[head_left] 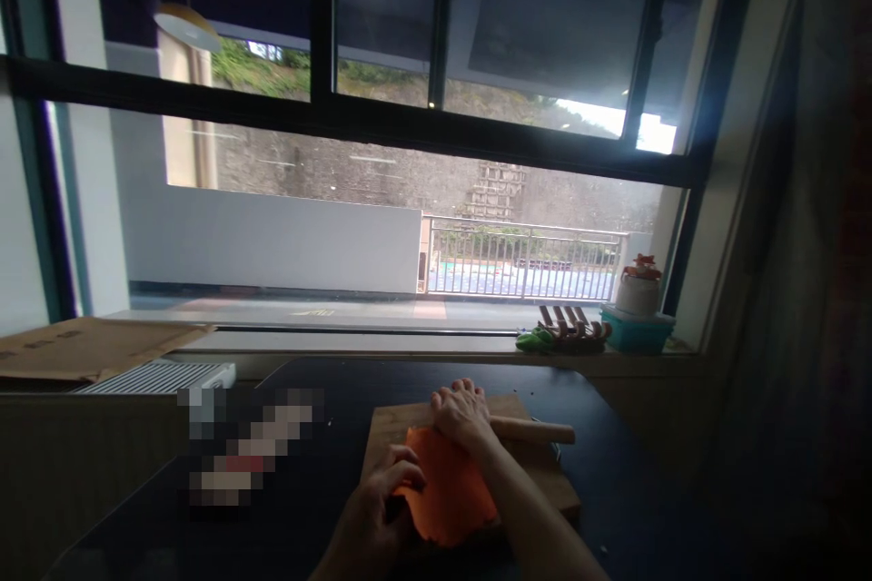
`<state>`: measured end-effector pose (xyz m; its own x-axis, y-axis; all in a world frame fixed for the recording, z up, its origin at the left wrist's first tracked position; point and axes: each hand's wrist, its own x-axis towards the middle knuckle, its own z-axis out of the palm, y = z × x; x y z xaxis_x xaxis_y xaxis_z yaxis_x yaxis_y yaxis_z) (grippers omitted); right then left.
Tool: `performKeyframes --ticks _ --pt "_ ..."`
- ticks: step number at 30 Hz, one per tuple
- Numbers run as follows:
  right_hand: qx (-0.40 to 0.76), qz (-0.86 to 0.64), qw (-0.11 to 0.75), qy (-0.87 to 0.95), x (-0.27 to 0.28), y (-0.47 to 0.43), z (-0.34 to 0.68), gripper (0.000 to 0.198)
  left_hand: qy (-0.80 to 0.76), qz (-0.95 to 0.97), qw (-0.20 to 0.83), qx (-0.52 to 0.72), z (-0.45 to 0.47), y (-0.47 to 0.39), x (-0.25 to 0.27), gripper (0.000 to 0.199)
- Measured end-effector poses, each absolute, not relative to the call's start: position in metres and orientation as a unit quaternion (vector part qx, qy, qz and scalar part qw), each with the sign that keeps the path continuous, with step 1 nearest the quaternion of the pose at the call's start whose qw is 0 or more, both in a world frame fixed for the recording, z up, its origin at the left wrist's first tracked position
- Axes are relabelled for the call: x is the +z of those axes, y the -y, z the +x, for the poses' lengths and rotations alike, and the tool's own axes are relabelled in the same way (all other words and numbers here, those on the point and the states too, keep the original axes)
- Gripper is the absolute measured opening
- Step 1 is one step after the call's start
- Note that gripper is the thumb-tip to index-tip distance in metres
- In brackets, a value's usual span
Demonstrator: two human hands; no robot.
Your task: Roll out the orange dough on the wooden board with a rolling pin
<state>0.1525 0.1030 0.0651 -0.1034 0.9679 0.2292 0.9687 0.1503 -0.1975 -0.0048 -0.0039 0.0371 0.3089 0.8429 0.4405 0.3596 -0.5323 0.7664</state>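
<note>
two bare hands at work over one board on one table, seen from above. the task's single sheet (450,495), vivid orange, thin and matt, with a wavy lower edge, lies on the one wooden board (541,479), a flat, pale brown rectangle with straight sides. the left hand (385,483) is half closed at the left margin of the sheet, its fingers bent over the orange surface; whether the thumb pinches the edge cannot be told. the right hand (461,408) is palm down at the sheet's far edge, fingers extended and slightly bent, over the left part of one rolling pin (535,429), a smooth, plain wooden cylinder; whether it grips the pin cannot be told. the pin's right end projects past the board. beneath both lies the one dark, smooth table (606,472); a pixelated patch at its left hides whatever is there.

on the windowsill, at right: one teal box (639,329) with one rounded white vessel (638,294) upon it, one brown object (576,329) with several parallel bars, and one green lump (535,341). at left, one flat brown cardboard piece (102,349) rests over one white, ribbed panel (160,378). beyond the glass: one metal railing (524,261) of upright bars and one domed lamp (187,27).
</note>
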Motion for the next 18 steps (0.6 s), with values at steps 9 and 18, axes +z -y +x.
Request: performKeyframes --ticks 9,18 --pt "-0.014 -0.611 0.186 0.770 0.056 -0.079 0.152 0.042 -0.394 0.761 0.280 0.433 -0.002 0.004 0.040 0.022" --pt "-0.014 -0.635 0.170 0.753 0.056 -0.095 0.151 0.046 -0.392 0.761 0.275 0.438 -0.003 0.005 0.040 0.026"
